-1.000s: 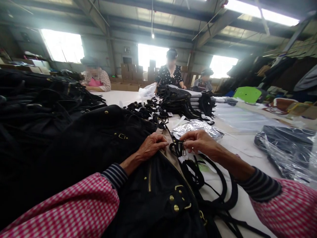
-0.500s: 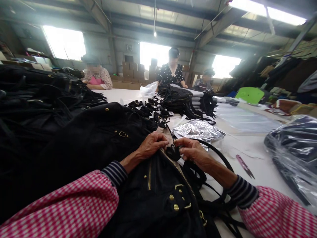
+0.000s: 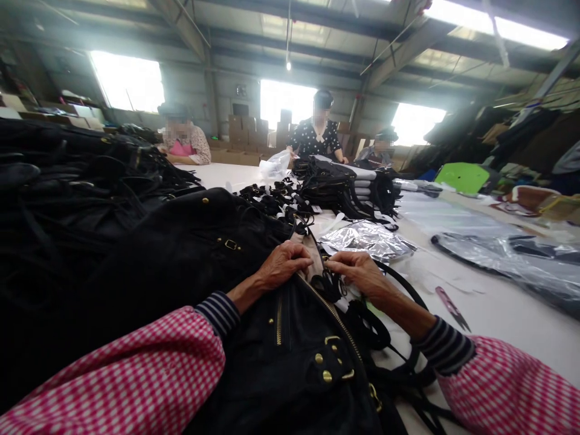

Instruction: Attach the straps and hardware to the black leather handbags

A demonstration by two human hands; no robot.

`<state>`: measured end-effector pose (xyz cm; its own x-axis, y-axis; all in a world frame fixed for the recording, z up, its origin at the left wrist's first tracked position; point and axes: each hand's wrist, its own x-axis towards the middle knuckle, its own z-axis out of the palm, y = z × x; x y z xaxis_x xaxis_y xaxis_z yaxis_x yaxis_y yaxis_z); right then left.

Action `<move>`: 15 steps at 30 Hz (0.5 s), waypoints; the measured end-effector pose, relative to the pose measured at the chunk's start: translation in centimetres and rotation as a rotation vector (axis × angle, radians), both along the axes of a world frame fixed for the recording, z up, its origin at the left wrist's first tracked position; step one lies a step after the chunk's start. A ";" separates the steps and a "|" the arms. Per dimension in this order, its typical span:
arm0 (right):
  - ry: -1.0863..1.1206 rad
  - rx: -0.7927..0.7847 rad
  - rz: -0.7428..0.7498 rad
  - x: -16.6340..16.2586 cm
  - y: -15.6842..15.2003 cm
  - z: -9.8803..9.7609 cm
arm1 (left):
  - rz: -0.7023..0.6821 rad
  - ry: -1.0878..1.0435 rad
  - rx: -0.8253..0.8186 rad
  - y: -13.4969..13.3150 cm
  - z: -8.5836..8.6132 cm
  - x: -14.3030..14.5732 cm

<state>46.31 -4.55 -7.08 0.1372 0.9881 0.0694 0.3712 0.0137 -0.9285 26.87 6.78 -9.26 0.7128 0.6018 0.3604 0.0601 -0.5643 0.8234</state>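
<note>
A black bag (image 3: 299,350) with gold studs, buckles and zippers lies before me, its long zipped opening partly apart over a pale lining (image 3: 312,248). My left hand (image 3: 285,264) is closed, thumb and fingers pinching the near edge of that opening. Across the gap, my right hand (image 3: 362,275) pinches the opposite edge, where a small gold piece shows at the fingertips; its exact shape cannot be made out. Below the right fingers hangs a bunched black strap (image 3: 333,287) with a white wrap. Loose black straps (image 3: 374,329) trail beside the bag.
Heaped black bags (image 3: 81,175) fill the left side. Thread snips (image 3: 452,307) lie on the white table (image 3: 502,323) at right, near a clear-wrapped dark package (image 3: 512,260). Crumpled silvery plastic (image 3: 369,238) and stacked bags (image 3: 338,184) are ahead. Several people sit or stand beyond.
The clear-wrapped package at right has dropped from a raised position and lies flatter, farther back. Both hands stay at the opening; the right fingertips shift slightly. The view has moved a little.
</note>
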 end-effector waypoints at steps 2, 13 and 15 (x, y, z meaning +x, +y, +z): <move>-0.012 0.057 -0.008 0.1 0.5 0.8 | -0.020 0.001 -0.019 0.1 -0.1 0.1; 0.076 0.074 0.056 0.5 2.8 1.3 | -0.083 0.038 0.011 0.4 0.2 -0.1; 0.087 0.086 0.062 0.5 3.0 1.2 | -0.093 0.054 0.020 0.4 0.3 -0.1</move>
<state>46.86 -1.54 -5.86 0.0849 0.9859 0.1445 0.2850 0.1149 -0.9516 26.75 7.22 -8.98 0.7840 0.5252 0.3310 0.0506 -0.5855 0.8091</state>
